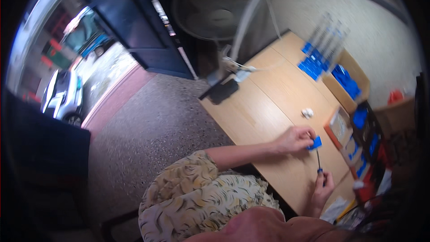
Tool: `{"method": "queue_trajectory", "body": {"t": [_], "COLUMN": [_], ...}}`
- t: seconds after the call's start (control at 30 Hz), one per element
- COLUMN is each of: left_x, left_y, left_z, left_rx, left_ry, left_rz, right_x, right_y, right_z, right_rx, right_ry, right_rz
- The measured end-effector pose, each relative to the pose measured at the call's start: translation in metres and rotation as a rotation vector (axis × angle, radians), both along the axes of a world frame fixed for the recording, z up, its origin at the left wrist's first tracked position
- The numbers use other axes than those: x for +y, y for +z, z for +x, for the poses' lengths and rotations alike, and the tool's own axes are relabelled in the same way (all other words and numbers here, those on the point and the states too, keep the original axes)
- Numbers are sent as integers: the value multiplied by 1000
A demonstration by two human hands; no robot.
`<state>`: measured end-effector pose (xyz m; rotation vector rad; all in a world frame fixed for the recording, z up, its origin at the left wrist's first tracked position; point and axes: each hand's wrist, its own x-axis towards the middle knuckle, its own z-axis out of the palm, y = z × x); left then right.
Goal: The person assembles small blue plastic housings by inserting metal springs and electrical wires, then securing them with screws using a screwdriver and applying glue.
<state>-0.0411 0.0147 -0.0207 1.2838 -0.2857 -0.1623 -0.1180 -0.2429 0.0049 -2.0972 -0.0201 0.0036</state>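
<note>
The left hand [299, 140] pinches the blue piece [317, 142] over the tabletop [260, 107], while the right hand [324, 186], on the piece's near side, grips a screwdriver [320, 170] whose long shaft points toward it, tip contact too blurred to tell.

Free passage over left tabletop [253, 116], cardboard box [338, 94] and tray [331, 136] as obstacles rightward

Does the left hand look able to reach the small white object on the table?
Probably yes: nothing visible blocks the left hand from the small white object, although it holds a blue piece.
</note>
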Motion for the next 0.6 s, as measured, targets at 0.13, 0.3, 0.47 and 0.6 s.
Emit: {"method": "queue_trajectory", "body": {"t": [0.13, 0.3, 0.47, 0.6], "left_x": [2, 11, 5, 6], "left_y": [9, 20, 17, 18], "left_z": [3, 2, 5, 1], "left_rx": [96, 173, 220, 243], "left_ry": [28, -10, -120, -144], "left_rz": [30, -88, -104, -90], "right_x": [23, 25, 11, 7], "right_y": [19, 26, 19, 17], "right_z": [4, 7, -1, -7], "right_rx": [-15, -465, -482, -481], "right_ry": [-75, 113, 99, 123], "right_rz": [-9, -232, -215, -223]}}
